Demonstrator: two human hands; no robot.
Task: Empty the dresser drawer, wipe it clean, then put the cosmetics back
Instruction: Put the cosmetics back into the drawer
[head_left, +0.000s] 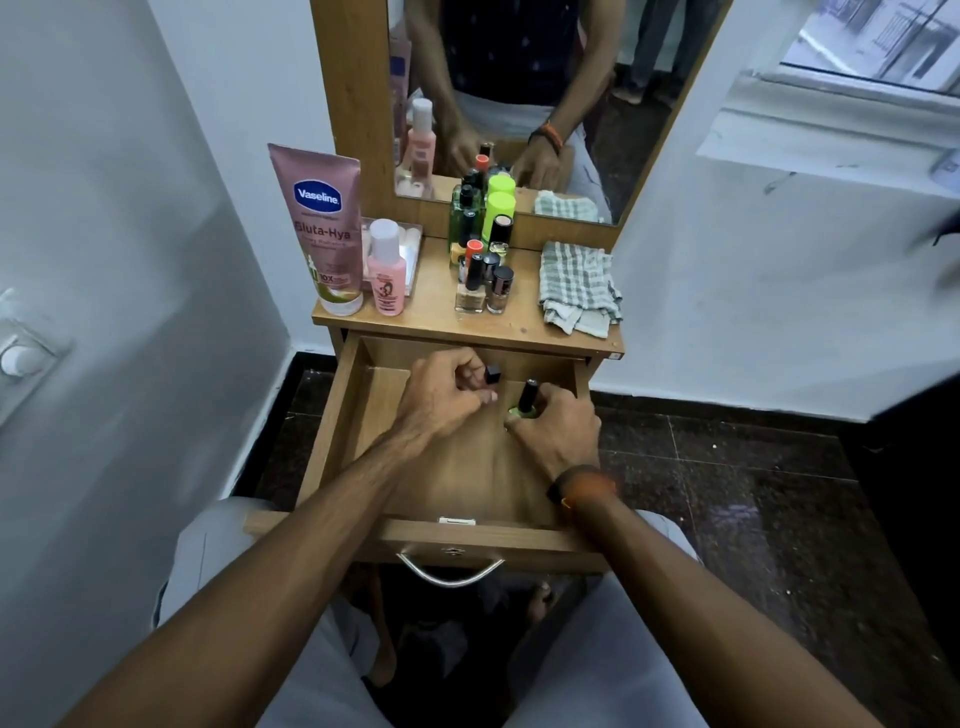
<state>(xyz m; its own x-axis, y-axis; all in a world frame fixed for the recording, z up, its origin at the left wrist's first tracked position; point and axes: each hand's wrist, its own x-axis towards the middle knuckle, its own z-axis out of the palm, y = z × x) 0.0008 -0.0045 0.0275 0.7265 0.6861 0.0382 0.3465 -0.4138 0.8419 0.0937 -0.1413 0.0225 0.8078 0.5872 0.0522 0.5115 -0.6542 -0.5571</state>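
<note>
Two bottles in play inside the open drawer (332, 415): left hand (441, 400) pinches a black-capped bottle (492, 374), right hand (558, 431) grips a green polish bottle (523, 405). Risk: knuckles collide, glass tips over. Rest crowd the dresser top (441, 325).

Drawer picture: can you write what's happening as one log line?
drawer: open | left hand: holds black-capped item | right hand: holds green nail polish bottle | checked cloth: on dresser top
</note>
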